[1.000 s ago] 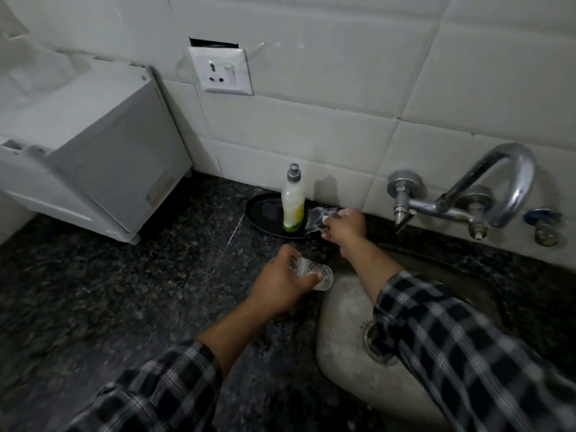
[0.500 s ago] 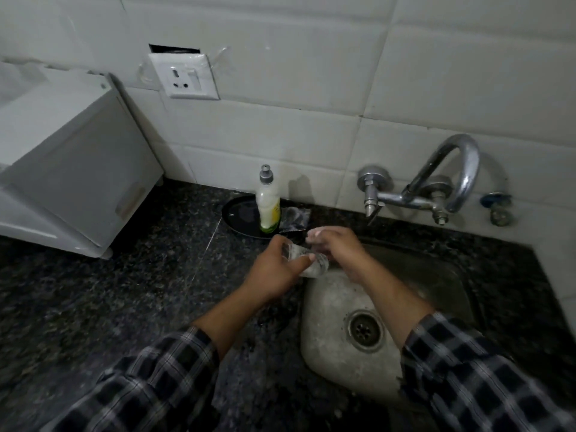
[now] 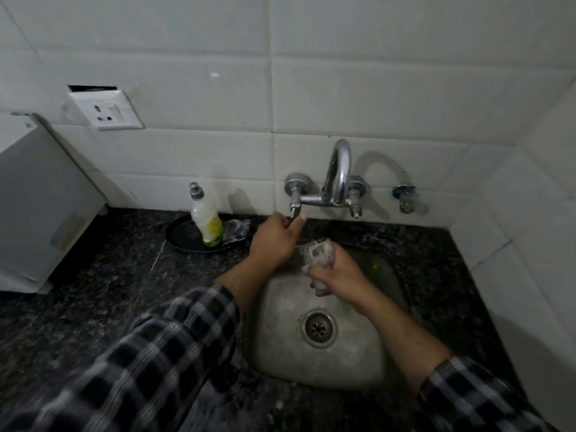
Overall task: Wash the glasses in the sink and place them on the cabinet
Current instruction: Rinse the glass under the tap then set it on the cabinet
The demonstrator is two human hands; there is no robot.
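We look down on a white tiled wall [image 3: 374,88] that meets a dark speckled stone table [image 3: 93,291]. A white box-shaped appliance [image 3: 37,213] stands on the table at far left, against the wall. Set into the table is a dull steel sink [image 3: 280,353], its round drain [image 3: 319,328] near the middle of the basin. Two arms in checked sleeves [image 3: 162,353] reach in from below.

The left hand [image 3: 274,241] is raised to the chrome tap [image 3: 338,169] on the wall. Its fingers [image 3: 282,221] and thumb are closed on the tap handle [image 3: 294,210] at the tap's left end.

The right hand [image 3: 339,271] is just beside the left hand, over the back half of the basin. We see its fingers wrapped tight around a glass [image 3: 314,252], which is coated in white suds. The glass is tilted, with its mouth pointing up and away and its base showing below the hand.

Left of the sink, a pale soap bottle [image 3: 207,219] stands upright in a black dish [image 3: 184,238]. A crumpled clear wrapper [image 3: 237,229] lies at the dish's right edge. A wall socket [image 3: 107,112] sits above the appliance, and a small separate valve [image 3: 405,198] is fixed to the right of the tap.
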